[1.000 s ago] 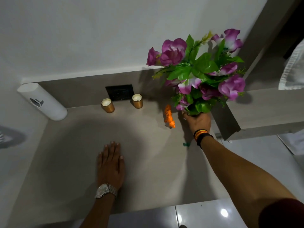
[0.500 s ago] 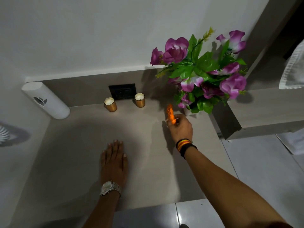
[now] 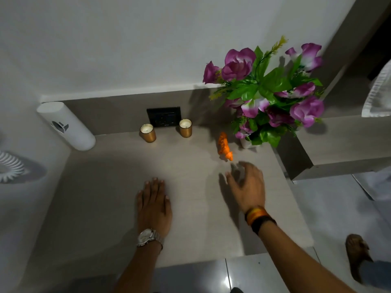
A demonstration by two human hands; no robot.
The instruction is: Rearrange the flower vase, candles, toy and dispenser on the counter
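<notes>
A white vase (image 3: 246, 143) of purple flowers (image 3: 268, 92) stands at the counter's back right corner. Just left of it an orange tiger toy (image 3: 224, 146) stands on the counter (image 3: 105, 187). Two gold candles (image 3: 148, 133) (image 3: 185, 128) sit by the back wall. A white cylindrical dispenser (image 3: 66, 126) leans at the back left. My right hand (image 3: 247, 183) hovers just in front of the toy, fingers apart and holding nothing. My left hand (image 3: 153, 205) lies flat on the counter, palm down.
A black wall socket (image 3: 164, 116) sits between the candles. A beige ledge (image 3: 342, 142) juts out at the right beside the vase. A white towel (image 3: 378, 96) hangs at the far right. Tiled floor (image 3: 338, 208) lies below the counter's front and right edges.
My right hand let go of the vase, took hold of the tiger toy, then released it and drew back toward me. The left hand stayed flat.
</notes>
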